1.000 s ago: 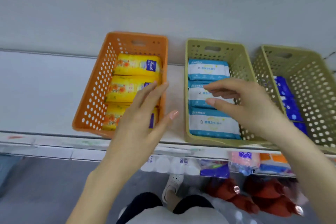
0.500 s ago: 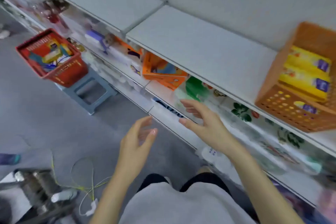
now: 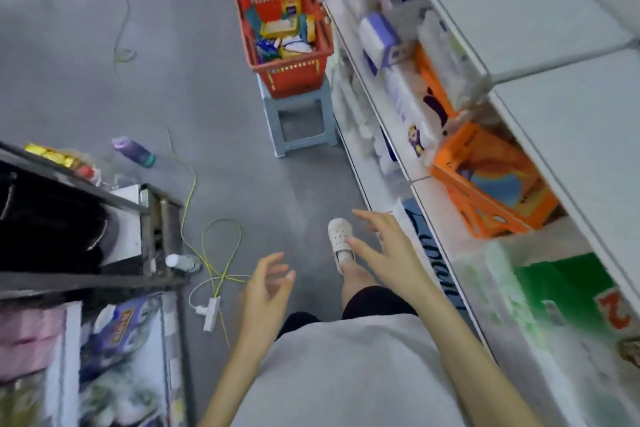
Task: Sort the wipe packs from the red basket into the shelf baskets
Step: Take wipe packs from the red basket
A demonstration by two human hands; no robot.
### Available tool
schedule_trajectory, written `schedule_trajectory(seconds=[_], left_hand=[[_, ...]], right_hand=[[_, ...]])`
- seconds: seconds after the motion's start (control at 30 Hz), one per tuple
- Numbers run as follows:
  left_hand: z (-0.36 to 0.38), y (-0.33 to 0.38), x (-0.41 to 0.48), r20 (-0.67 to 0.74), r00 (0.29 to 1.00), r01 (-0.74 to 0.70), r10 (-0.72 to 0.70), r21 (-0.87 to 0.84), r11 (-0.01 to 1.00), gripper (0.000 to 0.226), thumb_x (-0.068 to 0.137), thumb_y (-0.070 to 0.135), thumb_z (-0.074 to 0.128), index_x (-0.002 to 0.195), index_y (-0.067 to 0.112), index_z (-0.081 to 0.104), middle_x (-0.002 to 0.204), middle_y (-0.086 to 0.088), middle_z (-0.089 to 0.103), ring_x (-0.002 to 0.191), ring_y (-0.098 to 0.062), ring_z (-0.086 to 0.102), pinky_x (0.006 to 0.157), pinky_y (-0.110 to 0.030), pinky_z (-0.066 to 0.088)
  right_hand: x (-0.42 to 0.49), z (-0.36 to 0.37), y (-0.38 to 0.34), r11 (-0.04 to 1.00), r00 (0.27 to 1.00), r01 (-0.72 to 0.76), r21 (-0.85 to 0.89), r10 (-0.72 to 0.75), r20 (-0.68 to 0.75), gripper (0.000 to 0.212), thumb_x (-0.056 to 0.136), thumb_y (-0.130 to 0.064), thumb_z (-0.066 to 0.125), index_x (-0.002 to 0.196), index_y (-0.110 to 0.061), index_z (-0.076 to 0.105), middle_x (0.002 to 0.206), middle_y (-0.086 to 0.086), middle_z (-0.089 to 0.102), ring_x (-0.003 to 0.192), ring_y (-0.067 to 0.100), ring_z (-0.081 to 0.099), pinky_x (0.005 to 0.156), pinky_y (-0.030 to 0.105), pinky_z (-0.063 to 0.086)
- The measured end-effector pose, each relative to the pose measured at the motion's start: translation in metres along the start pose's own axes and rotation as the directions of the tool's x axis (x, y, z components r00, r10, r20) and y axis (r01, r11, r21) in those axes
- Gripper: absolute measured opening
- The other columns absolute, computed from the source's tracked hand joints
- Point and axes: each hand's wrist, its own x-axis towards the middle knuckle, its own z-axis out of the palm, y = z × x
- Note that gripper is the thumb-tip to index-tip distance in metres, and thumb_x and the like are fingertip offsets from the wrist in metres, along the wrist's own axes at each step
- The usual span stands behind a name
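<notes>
Change: the view has swung down the aisle since half a second ago. The red basket (image 3: 294, 77), then at the upper left, now sits at the upper middle of the frame. The orange shelf basket of yellow packs that was at the right edge has gone from sight. Both hands have dropped from the shelf edge to over the floor.
Left hand (image 3: 266, 282): lower middle of the frame, over the grey floor; fingers loosely curved and spread, holding nothing.
Right hand (image 3: 388, 250): just right of the other and a little higher; fingers stretched out and apart, empty, above a white shoe (image 3: 341, 237) and near the lowest shelf edge.
Red basket: stands on a pale blue stool (image 3: 298, 142), just beside the shelving.
Wipe packs (image 3: 281, 29): a jumbled heap inside the red basket, in yellow, blue and white wrappers; too blurred to count.
Shelving (image 3: 554, 45): runs down the right side of the frame, with an orange carton (image 3: 491, 184) on a lower level at middle right.
Floor: a purple bottle (image 3: 133, 151) lies at middle left; a yellow cable (image 3: 221, 253) and a white power strip (image 3: 211, 314) lie left of the left hand.
Left edge: a dark rack (image 3: 86, 218) of goods.
</notes>
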Motion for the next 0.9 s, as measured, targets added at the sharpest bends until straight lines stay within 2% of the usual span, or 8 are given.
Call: schedule_trajectory(seconds=[0.1,0.23,0.33,0.4,0.5,0.6,0.7,0.9], left_hand=[[0.003,0.023,0.053,-0.060,0.997,0.039,-0.041,-0.037,0.999,0.032,0.090,0.011,0.062,0.101,0.040,0.055,0.099,0.008,0.066,0.090,0.002,0.062,0.083,-0.026,0.048],[-0.002,0.081,0.132,-0.143,0.987,0.055,-0.068,-0.092,0.994,0.030,0.091,0.010,0.061,0.102,0.037,0.056,0.100,0.003,0.066,0.093,-0.011,0.063,0.084,-0.029,0.047],[-0.009,0.130,0.193,-0.192,0.981,0.006,-0.023,-0.091,0.996,0.028,0.090,0.014,0.061,0.104,0.038,0.056,0.102,0.007,0.066,0.091,-0.002,0.063,0.082,-0.032,0.049],[-0.013,0.154,0.225,-0.216,0.976,-0.023,0.002,-0.092,0.995,0.028,0.091,0.017,0.061,0.105,0.041,0.056,0.102,0.011,0.066,0.087,0.006,0.062,0.077,-0.027,0.050],[-0.015,0.163,0.253,-0.239,0.970,0.023,-0.050,-0.113,0.993,0.027,0.091,0.017,0.061,0.108,0.037,0.057,0.100,0.011,0.066,0.087,0.005,0.062,0.079,-0.020,0.047],[-0.009,0.156,0.280,-0.244,0.955,0.128,-0.168,-0.172,0.977,0.025,0.090,0.014,0.061,0.103,0.035,0.058,0.097,0.007,0.068,0.093,-0.004,0.064,0.083,-0.025,0.048],[-0.005,0.152,0.317,-0.233,0.936,0.208,-0.263,-0.236,0.949,0.024,0.090,0.013,0.062,0.100,0.035,0.059,0.095,0.004,0.068,0.092,-0.014,0.065,0.076,-0.023,0.046],[-0.023,0.181,0.447,-0.149,0.943,0.270,-0.298,-0.181,0.945,0.026,0.091,0.019,0.059,0.098,0.045,0.056,0.095,0.011,0.068,0.094,-0.005,0.063,0.077,-0.018,0.045]], right_hand=[[0.071,-0.012,-0.007,1.000,0.998,-0.012,0.014,0.011,0.069,0.047,0.087,-0.034,0.064,0.132,-0.033,0.050,0.129,-0.009,0.045,0.118,0.004,0.045,0.106,0.026,0.035],[0.162,-0.044,-0.030,0.999,0.994,-0.020,0.024,0.018,0.109,0.045,0.086,-0.039,0.064,0.128,-0.041,0.048,0.123,-0.017,0.049,0.111,-0.003,0.048,0.094,0.016,0.034],[0.230,-0.067,-0.051,0.998,0.990,-0.030,0.053,0.023,0.139,0.037,0.088,-0.035,0.063,0.121,-0.044,0.049,0.119,-0.016,0.054,0.104,-0.005,0.052,0.085,0.009,0.038],[0.274,-0.079,-0.064,0.999,0.989,-0.018,0.043,0.011,0.149,0.037,0.088,-0.032,0.063,0.123,-0.036,0.053,0.118,-0.013,0.056,0.103,-0.002,0.054,0.079,0.005,0.038],[0.327,-0.089,-0.081,0.998,0.990,-0.016,0.053,0.008,0.140,0.036,0.088,-0.030,0.064,0.123,-0.032,0.055,0.114,-0.012,0.057,0.099,-0.002,0.055,0.074,0.001,0.039],[0.373,-0.090,-0.088,0.995,0.989,-0.053,0.080,0.041,0.141,0.030,0.088,-0.030,0.064,0.115,-0.038,0.055,0.110,-0.012,0.058,0.094,-0.002,0.056,0.070,0.004,0.042],[0.418,-0.084,-0.089,0.991,0.984,-0.105,0.082,0.091,0.155,0.027,0.088,-0.031,0.064,0.112,-0.040,0.055,0.110,-0.013,0.058,0.090,-0.003,0.057,0.066,0.003,0.042],[0.530,-0.063,-0.093,0.977,0.967,-0.213,0.023,0.207,0.148,0.028,0.088,-0.035,0.063,0.113,-0.043,0.052,0.108,-0.017,0.058,0.091,-0.006,0.056,0.069,0.011,0.040]])
